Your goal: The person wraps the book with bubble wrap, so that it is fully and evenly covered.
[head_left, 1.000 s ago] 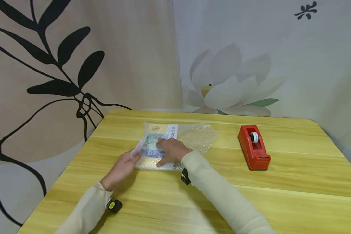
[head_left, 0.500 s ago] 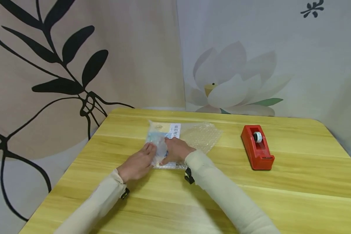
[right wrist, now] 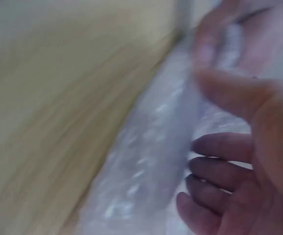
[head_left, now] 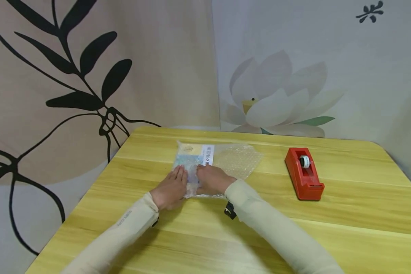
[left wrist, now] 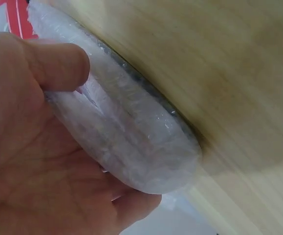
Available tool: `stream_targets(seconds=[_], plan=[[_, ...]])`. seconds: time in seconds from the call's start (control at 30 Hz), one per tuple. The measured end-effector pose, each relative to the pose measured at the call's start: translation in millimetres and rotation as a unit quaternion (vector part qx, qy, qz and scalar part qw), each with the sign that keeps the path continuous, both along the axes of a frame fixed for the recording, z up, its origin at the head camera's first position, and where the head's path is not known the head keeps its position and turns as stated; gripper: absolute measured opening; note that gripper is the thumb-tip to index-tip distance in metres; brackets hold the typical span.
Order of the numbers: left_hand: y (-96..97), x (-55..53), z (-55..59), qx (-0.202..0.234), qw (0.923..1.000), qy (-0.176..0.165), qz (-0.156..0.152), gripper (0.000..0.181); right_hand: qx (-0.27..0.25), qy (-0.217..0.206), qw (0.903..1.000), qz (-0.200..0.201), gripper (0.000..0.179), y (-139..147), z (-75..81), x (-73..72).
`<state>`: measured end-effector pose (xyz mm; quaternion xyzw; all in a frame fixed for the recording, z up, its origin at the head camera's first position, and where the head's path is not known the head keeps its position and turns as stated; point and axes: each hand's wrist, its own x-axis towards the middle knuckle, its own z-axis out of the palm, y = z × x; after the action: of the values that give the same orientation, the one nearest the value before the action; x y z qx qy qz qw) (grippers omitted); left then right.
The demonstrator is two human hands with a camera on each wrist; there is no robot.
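Observation:
A book (head_left: 191, 149) with a yellow and blue cover and a white title strip lies on a sheet of bubble wrap (head_left: 239, 160). The wrap's left part is folded over the cover. My left hand (head_left: 172, 186) holds this fold at the book's left side. In the left wrist view its thumb lies on the near edge of the bubble wrap (left wrist: 146, 147), the fingers on the other face. My right hand (head_left: 214, 179) rests on the package beside the fold. Blurred in the right wrist view, its thumb is apart from the loosely bent fingers (right wrist: 214, 171), whose tips are at the wrap.
A red tape dispenser (head_left: 305, 175) with a small roll of tape stands to the right of the package. The wooden table (head_left: 205, 236) has its back edge close to a patterned curtain (head_left: 178, 68). Bubble wrap extends right past the book.
My left hand has brought the wrap's left flap rightward over the cover and slid farther right with it. My right hand has stayed on the package, its fingers drawn in more.

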<state>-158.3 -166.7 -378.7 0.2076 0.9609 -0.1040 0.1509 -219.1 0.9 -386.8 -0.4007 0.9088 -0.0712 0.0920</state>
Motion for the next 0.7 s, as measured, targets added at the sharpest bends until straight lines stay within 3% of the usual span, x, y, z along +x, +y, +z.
stream_targets(seconds=[0.17, 0.3, 0.4, 0.6, 0.7], plan=[[1.3, 1.0, 0.0, -0.007, 0.9991, -0.01, 0.042, 0.086, -0.037, -0.063, 0.9971, -0.018, 0.079, 10, 11.8, 7.3], [2.0, 3.2, -2.5, 0.006, 0.9977, -0.021, 0.065, 0.104, -0.064, -0.086, 0.9929, -0.05, 0.085, 21, 17.1, 11.3], [-0.3, 1.3, -1.5, 0.024, 0.9967, -0.043, 0.065, 0.111, -0.086, -0.085, 0.9905, -0.065, 0.08, 35, 17.1, 11.2], [-15.5, -13.6, 11.0, 0.12, 0.9884, -0.077, 0.051, 0.069, -0.116, -0.063, 0.9858, -0.103, 0.055, 81, 7.8, 6.4], [-19.5, -18.5, 14.7, 0.116, 0.9906, -0.071, 0.015, 0.059, -0.127, -0.053, 0.9815, -0.134, 0.053, 100, -0.9, 1.5]])
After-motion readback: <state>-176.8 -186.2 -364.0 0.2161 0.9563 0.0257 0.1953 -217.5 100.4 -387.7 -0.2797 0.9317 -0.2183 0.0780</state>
